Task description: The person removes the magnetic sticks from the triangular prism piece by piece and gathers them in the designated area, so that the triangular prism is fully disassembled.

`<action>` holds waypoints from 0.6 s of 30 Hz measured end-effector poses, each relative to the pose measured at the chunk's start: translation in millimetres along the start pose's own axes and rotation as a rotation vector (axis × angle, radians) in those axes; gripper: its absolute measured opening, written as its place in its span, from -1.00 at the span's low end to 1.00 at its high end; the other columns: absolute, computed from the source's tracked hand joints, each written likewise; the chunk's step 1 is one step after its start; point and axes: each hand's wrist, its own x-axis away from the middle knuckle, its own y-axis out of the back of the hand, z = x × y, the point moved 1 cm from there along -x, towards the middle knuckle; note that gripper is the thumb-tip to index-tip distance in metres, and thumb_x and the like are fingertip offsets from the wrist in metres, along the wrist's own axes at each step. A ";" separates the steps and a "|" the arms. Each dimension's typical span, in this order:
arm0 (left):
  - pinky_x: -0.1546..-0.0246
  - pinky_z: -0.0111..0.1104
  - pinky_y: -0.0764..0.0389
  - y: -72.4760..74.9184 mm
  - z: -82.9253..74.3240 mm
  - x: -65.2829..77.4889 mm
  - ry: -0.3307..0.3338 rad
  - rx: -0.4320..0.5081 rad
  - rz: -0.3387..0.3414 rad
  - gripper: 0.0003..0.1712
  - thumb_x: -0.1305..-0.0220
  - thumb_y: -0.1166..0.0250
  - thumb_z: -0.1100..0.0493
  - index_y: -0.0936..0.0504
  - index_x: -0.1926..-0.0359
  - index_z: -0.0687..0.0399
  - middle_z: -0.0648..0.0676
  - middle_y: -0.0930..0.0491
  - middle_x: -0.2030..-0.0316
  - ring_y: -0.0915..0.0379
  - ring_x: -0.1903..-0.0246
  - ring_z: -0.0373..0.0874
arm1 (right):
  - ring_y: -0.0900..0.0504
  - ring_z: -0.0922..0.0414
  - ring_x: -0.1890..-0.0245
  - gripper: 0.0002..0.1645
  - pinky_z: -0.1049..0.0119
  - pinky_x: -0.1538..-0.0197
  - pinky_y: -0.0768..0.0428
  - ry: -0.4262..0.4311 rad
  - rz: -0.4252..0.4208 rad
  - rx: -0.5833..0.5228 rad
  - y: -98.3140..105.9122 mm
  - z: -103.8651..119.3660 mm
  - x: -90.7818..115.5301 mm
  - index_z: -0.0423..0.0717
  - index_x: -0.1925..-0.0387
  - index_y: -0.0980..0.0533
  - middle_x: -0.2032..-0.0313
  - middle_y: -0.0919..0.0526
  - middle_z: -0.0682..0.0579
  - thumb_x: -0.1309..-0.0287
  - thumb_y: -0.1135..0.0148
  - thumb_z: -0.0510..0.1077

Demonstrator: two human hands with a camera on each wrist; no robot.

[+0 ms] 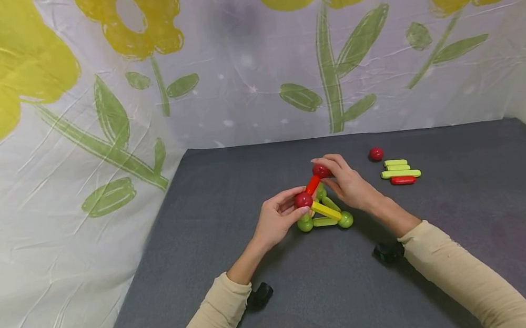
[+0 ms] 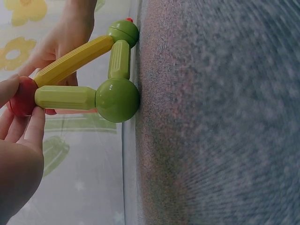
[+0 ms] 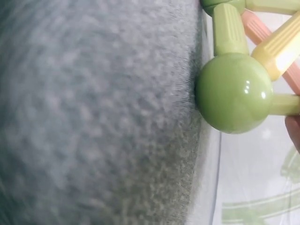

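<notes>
A frame of green balls and rods stands on the dark table, with a green ball [image 1: 345, 219] at its right corner and a large green ball [image 2: 117, 100] near the left wrist camera. My left hand [image 1: 275, 218] pinches a red ball [image 1: 303, 200] at the top of the frame. From that ball a yellow rod [image 1: 327, 211] slopes down to the right corner, and a light green rod [image 2: 65, 97] goes down too. A red rod [image 1: 312, 185] rises from it to a second red ball [image 1: 321, 171], which my right hand [image 1: 348, 182] grips between fingers and thumb.
A loose red ball [image 1: 376, 154] lies at the back right. Beside it are several light green rods [image 1: 401, 174] and a short red rod [image 1: 403, 180]. A flower-patterned cloth [image 1: 245, 81] hangs behind the table [image 1: 226, 178].
</notes>
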 end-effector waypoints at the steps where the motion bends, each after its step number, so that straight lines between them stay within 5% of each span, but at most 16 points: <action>1: -0.06 -0.18 -0.48 0.0 0.0 0.0 0.001 0.000 0.002 -0.50 -0.16 -0.29 0.49 -0.44 -0.15 0.51 0.39 -0.47 -0.08 -0.45 -0.07 0.18 | -0.58 -0.02 0.23 -0.18 0.13 0.18 -0.65 0.000 0.000 0.004 -0.3 0.0 0.4 -0.18 -0.26 -0.23 -0.05 -0.33 -0.24 0.03 -0.32 -0.53; 8: -0.08 -0.07 -0.45 0.2 -0.5 -0.5 0.003 0.013 0.010 -0.50 -0.17 -0.27 0.50 -0.42 -0.15 0.52 0.41 -0.46 -0.09 -0.44 -0.08 0.20 | -0.60 -0.03 0.29 -0.15 0.15 0.23 -0.66 0.001 0.010 0.028 -3.1 -0.1 1.2 -0.16 -0.24 -0.21 -0.05 -0.31 -0.23 0.08 -0.32 -0.57; 18: -0.06 -0.18 -0.48 0.9 -1.6 -0.2 0.018 0.002 0.004 -0.51 -0.17 -0.28 0.49 -0.44 -0.15 0.51 0.40 -0.47 -0.08 -0.45 -0.07 0.18 | -0.59 0.02 0.45 -0.14 0.23 0.33 -0.67 -0.007 0.047 0.045 -4.3 0.6 1.5 -0.09 -0.22 -0.15 -0.07 -0.28 -0.22 0.05 -0.31 -0.56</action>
